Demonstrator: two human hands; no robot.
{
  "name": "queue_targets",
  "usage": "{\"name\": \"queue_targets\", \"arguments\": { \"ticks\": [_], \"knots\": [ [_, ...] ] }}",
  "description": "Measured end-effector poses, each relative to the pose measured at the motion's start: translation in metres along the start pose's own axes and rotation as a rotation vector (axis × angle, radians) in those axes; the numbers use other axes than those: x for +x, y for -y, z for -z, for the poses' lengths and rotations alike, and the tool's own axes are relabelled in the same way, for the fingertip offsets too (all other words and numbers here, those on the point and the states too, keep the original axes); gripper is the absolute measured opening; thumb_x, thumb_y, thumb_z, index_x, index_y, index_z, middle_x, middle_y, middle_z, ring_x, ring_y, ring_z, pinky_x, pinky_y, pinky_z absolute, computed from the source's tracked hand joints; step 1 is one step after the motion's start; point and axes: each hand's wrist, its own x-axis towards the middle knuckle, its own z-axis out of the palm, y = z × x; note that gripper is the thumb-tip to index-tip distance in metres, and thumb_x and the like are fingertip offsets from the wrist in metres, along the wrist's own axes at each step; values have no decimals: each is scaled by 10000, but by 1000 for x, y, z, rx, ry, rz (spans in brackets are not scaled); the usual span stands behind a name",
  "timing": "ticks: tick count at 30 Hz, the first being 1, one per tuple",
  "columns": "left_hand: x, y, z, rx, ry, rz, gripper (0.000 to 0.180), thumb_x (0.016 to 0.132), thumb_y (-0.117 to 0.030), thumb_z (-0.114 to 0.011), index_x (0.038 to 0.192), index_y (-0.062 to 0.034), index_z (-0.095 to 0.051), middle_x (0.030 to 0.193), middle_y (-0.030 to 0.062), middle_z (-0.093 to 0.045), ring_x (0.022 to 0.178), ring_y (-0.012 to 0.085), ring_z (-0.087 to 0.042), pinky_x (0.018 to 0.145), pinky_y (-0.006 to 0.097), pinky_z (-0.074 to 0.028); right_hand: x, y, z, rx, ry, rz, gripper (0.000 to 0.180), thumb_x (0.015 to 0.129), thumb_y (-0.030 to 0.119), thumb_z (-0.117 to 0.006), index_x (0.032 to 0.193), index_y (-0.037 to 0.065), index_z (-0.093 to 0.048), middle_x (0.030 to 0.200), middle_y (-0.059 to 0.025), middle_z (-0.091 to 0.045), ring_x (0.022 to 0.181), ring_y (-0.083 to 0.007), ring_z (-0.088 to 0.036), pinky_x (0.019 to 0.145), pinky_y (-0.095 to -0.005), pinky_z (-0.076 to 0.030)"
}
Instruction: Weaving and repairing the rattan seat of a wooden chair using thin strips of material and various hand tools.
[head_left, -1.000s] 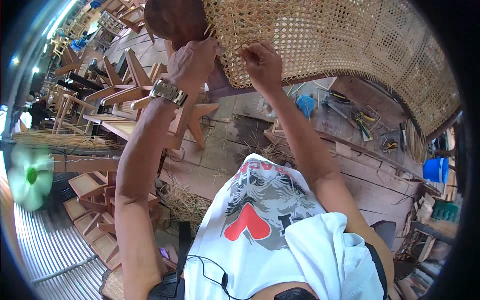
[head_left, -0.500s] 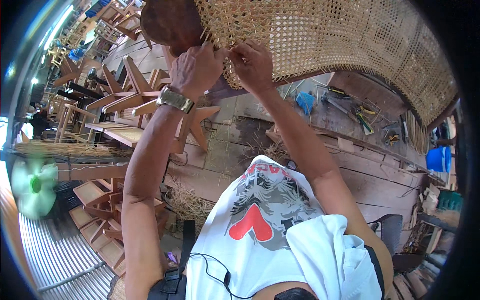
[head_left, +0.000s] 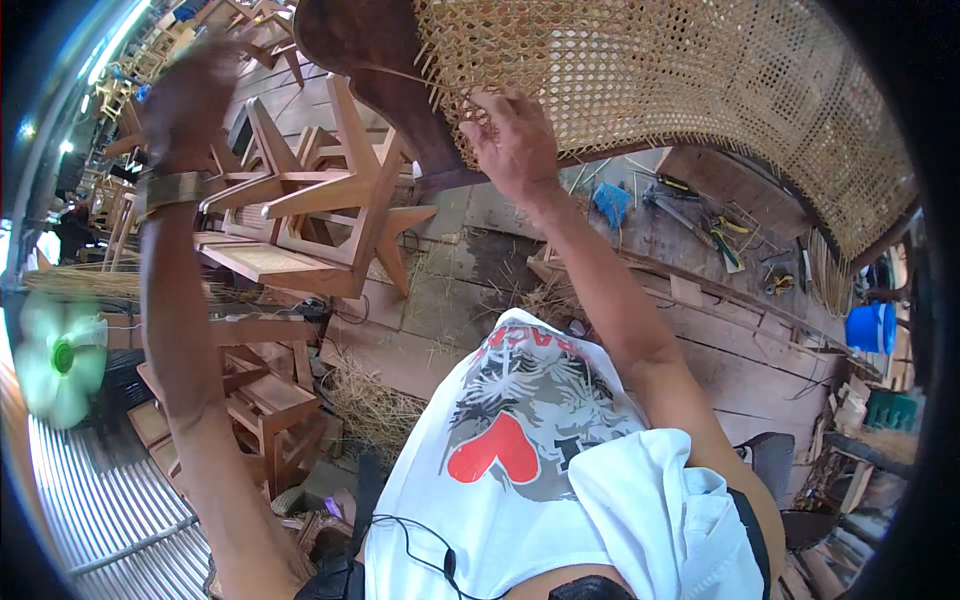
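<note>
A woven cane panel [head_left: 640,70] with an open mesh stretches over a dark wooden frame [head_left: 375,45] at the top. My right hand [head_left: 515,145] rests at the panel's lower left part, its fingers bent against the mesh and the thumb apart from the forefinger. Far out to the left, my left hand [head_left: 190,105] is smeared by motion, a metal watch on its wrist. A thin cane strand [head_left: 395,72] runs from the panel's left edge across the dark wood toward the left hand. Whether that hand grips it is unclear.
Stacked wooden chair frames [head_left: 330,220] stand to the left, near a spinning green fan [head_left: 62,355]. On the bench to the right lie pliers [head_left: 735,224], other hand tools and a blue bag [head_left: 611,203]. A blue bucket [head_left: 870,328] stands farther right. Cane scraps [head_left: 375,405] litter the floor.
My left hand has left the panel's edge and swung far to the left. My right hand has stayed at the mesh, its fingers now more spread. A strand now shows across the dark wood.
</note>
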Motion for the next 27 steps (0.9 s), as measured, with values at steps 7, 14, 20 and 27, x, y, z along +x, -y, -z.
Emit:
{"name": "queue_targets", "arguments": {
  "ticks": [7, 14, 20, 27],
  "knots": [
    [-48, 58, 20, -734, -16, 594, 359, 1028, -476, -685, 1153, -154, -782, 789, 41, -712, 683, 137, -659, 609, 326, -497, 46, 0, -7, 139, -97, 254, 473, 864, 304, -855, 1270, 146, -670, 1101, -75, -623, 1023, -280, -641, 875, -407, -567],
    [-78, -105, 1, -984, 163, 479, 248, 1064, -257, -611, 1122, -36, -709, 927, 158, -751, 804, 236, -730, 725, 385, -549, 60, 21, -14, 668, 101, -36, 169, 927, 151, -801, 1085, 120, -750, 1007, -33, -722, 946, -177, -704, 825, -355, -601],
    [-57, -178, -2, -1081, 177, 342, 243, 1067, -289, -577, 1122, -79, -685, 858, 202, -738, 783, 413, -725, 676, 508, -536, 72, -7, 16, 1101, 157, -436, 127, 1004, 198, -758, 1022, 72, -762, 909, -34, -762, 843, -112, -723, 821, -279, -596],
    [-40, -189, -7, -862, 176, 325, 235, 1059, -315, -550, 1054, -113, -670, 823, 186, -743, 784, 439, -728, 670, 549, -556, 36, -5, 9, 450, 64, -175, 195, 981, 270, -765, 998, 76, -775, 879, -46, -738, 774, -122, -645, 737, -300, -529]
  ]
}}
